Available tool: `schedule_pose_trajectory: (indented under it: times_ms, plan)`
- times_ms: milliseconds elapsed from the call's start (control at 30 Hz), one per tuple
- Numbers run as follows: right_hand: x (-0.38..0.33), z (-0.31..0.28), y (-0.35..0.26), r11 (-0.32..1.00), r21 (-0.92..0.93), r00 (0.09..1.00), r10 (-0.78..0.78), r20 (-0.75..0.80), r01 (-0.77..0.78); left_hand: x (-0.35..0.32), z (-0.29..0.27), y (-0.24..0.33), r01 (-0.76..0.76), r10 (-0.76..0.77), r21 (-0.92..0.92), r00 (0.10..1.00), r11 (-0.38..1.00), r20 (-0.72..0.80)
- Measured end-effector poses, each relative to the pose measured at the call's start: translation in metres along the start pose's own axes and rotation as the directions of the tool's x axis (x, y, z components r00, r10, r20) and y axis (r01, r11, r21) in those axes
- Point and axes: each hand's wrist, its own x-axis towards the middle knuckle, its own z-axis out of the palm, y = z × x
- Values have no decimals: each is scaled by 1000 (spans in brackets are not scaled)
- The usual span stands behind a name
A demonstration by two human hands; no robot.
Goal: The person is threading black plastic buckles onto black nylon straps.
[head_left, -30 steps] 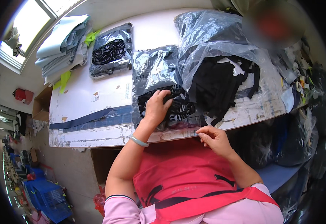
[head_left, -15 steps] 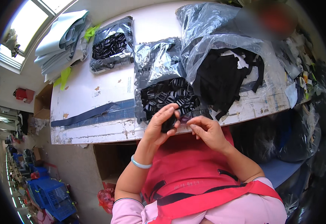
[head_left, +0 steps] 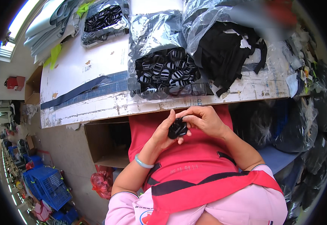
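Observation:
Close in front of my red apron, just off the table's near edge, my left hand [head_left: 162, 134] is curled around several black plastic buckles [head_left: 177, 128]. The fingers of my right hand [head_left: 207, 120] are pinched together at the top of that handful, touching it. Whether a single buckle is between those fingertips is too small to tell. Beyond my hands, an open plastic bag [head_left: 154, 32] full of similar black buckles lies on the table [head_left: 96, 62]. To its right, black webbing straps [head_left: 223, 56] spill from a large clear bag [head_left: 204, 18].
A dark blue strip [head_left: 77, 92] lies along the table's left front. Another bag of buckles [head_left: 103, 20] and folded pale sheets [head_left: 51, 26] are at the far left. Below stand an open cardboard box [head_left: 107, 144], a red plastic bag [head_left: 101, 184] and blue crates [head_left: 49, 187].
My right hand has come across to meet the left and now touches the buckles. Both hands are drawn back from the bag on the table, and the view has tilted downward.

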Motion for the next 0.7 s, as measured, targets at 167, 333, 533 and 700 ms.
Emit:
schedule_pose_trajectory:
  times_ms: [167,333,533,700]
  plan:
    - [-9,-3,27,869,490,994,100,-37,-69,5,-16,-10,-43,43,-8,996,999,-78]
    - [-15,20,56,794,608,981,127,-149,-11,4,14,-15,-126,167,211,967,969,-190]
    - [-27,-28,35,659,-694,772,-590,-236,291,0,-8,0,45,21,342,982,939,-186]
    - [-41,-97,30,400,-909,795,-512,-325,-114,-20,16,20,163,-212,923,973,347,-93]
